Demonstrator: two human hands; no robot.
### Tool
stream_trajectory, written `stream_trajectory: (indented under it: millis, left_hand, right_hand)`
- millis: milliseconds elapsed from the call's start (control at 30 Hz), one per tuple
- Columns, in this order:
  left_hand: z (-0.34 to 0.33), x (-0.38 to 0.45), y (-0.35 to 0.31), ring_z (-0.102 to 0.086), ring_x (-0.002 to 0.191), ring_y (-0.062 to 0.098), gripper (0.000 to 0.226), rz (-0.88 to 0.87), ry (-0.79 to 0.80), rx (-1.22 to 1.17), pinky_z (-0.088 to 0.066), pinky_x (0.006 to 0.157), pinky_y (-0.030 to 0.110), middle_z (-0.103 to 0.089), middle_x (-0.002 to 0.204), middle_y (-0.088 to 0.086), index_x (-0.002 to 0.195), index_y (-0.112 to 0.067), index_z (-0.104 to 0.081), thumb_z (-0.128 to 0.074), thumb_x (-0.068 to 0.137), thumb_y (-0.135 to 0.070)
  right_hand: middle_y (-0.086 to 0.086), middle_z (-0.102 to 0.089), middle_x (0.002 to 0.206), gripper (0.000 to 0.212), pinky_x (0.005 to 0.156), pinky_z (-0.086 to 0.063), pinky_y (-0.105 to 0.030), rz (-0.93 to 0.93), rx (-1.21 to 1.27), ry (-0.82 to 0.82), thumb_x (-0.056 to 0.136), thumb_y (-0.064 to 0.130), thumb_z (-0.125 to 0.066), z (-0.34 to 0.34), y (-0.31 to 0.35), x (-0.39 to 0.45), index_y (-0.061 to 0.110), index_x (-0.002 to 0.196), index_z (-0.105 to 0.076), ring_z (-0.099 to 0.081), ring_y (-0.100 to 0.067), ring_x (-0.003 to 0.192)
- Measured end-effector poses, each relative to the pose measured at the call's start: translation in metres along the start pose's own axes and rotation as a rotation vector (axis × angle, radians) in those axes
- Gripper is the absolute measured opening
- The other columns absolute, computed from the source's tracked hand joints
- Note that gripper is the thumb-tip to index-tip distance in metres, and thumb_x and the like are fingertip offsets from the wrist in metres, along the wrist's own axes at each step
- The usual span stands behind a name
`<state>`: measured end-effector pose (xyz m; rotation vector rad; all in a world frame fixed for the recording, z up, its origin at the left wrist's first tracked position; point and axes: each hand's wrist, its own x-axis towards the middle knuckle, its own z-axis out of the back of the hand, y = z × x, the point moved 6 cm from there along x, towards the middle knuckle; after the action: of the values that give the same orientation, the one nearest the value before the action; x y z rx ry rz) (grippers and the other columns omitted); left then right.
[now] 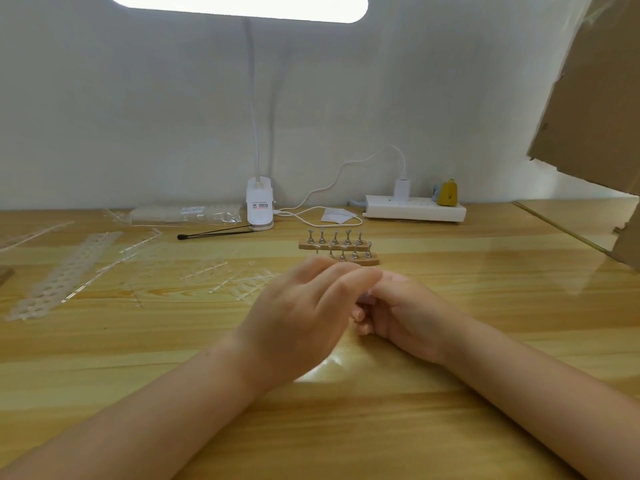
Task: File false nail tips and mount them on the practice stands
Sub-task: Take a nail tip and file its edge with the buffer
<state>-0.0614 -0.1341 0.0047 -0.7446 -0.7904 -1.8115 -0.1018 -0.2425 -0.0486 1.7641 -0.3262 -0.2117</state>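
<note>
Two hands (294,317) meet over the middle of the desk (450,427). Two wooden stands (334,245) sit side by side toward its far edge; the farther one carries five metal holders, while the nearer one's holders are partly hidden and cannot be counted. One lamp (259,206) and one power strip (415,211) stand along the far edge. One perforated strip (65,271) lies near the left edge. One black brush (214,233) lies by the lamp.

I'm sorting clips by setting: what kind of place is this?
Probably a home or small-studio nail-craft desk: a wooden table against a plain wall, with practice stands, strips of clear nail tips and a clip-on lamp.
</note>
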Motion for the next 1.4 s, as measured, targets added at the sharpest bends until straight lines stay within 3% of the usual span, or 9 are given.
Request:
stream_trajectory:
  millis: [133,267,500,667,900,1033,1133,1267,1400]
  left_hand:
    - [0.007,-0.006,0.017,-0.061,0.084,0.022,0.050,0.126,-0.023,0.020,-0.049,0.077,0.029,-0.070,0.090,0.003,0.118,-0.011,-0.043,-0.064,0.077,0.007]
    - [0.003,0.003,-0.009,-0.061,0.088,0.022,0.044,-0.025,-0.063,-0.051,-0.049,0.084,0.030,-0.070,0.100,0.005,0.119,-0.009,-0.045,-0.061,0.081,0.006]
    - [0.009,-0.005,0.014,-0.062,0.086,0.022,0.050,0.054,-0.049,0.014,-0.049,0.081,0.029,-0.071,0.092,0.003,0.117,-0.010,-0.045,-0.065,0.076,0.009]
    - [0.002,0.000,-0.008,-0.057,0.090,0.022,0.046,-0.104,-0.065,-0.031,-0.049,0.085,0.028,-0.068,0.104,0.007,0.118,-0.008,-0.047,-0.063,0.078,0.008]
    - [0.004,-0.014,0.039,-0.060,0.080,0.023,0.064,0.216,0.065,0.057,-0.053,0.067,0.038,-0.068,0.091,0.002,0.122,-0.011,-0.041,-0.071,0.069,0.009]
    - [-0.011,-0.019,0.040,-0.049,0.078,0.002,0.065,0.375,0.211,-0.094,-0.043,0.068,0.018,-0.060,0.093,-0.009,0.128,-0.017,-0.044,-0.069,0.071,0.000]
    - [-0.024,-0.027,0.042,-0.048,0.093,0.000,0.057,0.454,0.330,-0.176,-0.034,0.079,0.009,-0.051,0.101,-0.020,0.134,-0.023,-0.044,-0.067,0.081,-0.021]
    - [-0.016,-0.024,0.044,-0.055,0.102,0.002,0.047,0.555,0.186,-0.281,-0.042,0.089,0.014,-0.059,0.107,-0.015,0.124,-0.024,-0.056,-0.067,0.082,-0.040]
    - [-0.011,-0.016,0.036,-0.061,0.088,0.008,0.021,0.569,0.077,-0.373,-0.048,0.081,0.024,-0.068,0.092,-0.008,0.103,-0.019,-0.070,-0.072,0.083,-0.024]
  right_hand:
    - [-0.001,-0.034,0.067,0.019,0.050,-0.042,-0.021,-0.015,0.071,-0.036,0.085,0.028,-0.055,0.002,0.000,-0.001,0.014,0.075,-0.049,-0.044,-0.011,0.058]
    - [-0.011,-0.042,0.078,0.013,0.056,-0.037,-0.025,-0.004,-0.061,0.032,0.084,0.010,-0.051,-0.002,0.000,0.000,0.005,0.095,-0.054,-0.042,-0.015,0.064]
    - [-0.004,-0.037,0.071,0.017,0.053,-0.041,-0.021,-0.021,0.008,0.038,0.089,0.021,-0.055,0.000,0.001,-0.003,0.015,0.073,-0.051,-0.045,-0.011,0.060]
    - [-0.008,-0.046,0.072,0.011,0.055,-0.039,-0.024,-0.050,-0.074,0.066,0.087,0.007,-0.048,-0.002,-0.003,-0.001,0.004,0.094,-0.056,-0.043,-0.016,0.064]
    - [0.003,-0.040,0.057,0.024,0.049,-0.042,-0.022,-0.058,0.037,-0.097,0.084,0.031,-0.057,0.005,-0.002,0.000,0.014,0.067,-0.052,-0.044,-0.011,0.054]
    - [0.001,-0.037,0.057,0.025,0.043,-0.039,-0.021,-0.045,0.178,-0.254,0.076,0.033,-0.064,0.013,-0.002,0.000,0.010,0.073,-0.055,-0.040,-0.011,0.051]
    - [0.002,-0.037,0.057,0.027,0.040,-0.038,-0.021,-0.029,0.164,-0.303,0.075,0.035,-0.067,0.016,-0.003,0.001,0.009,0.073,-0.057,-0.039,-0.010,0.049]
    - [0.003,-0.040,0.052,0.031,0.040,-0.038,-0.021,-0.024,0.096,-0.289,0.071,0.038,-0.069,0.015,-0.003,0.001,0.009,0.072,-0.058,-0.039,-0.010,0.049]
    - [0.004,-0.049,0.052,0.028,0.039,-0.038,-0.020,0.012,0.009,-0.224,0.071,0.039,-0.069,0.009,-0.002,0.000,0.011,0.068,-0.063,-0.040,-0.007,0.047]
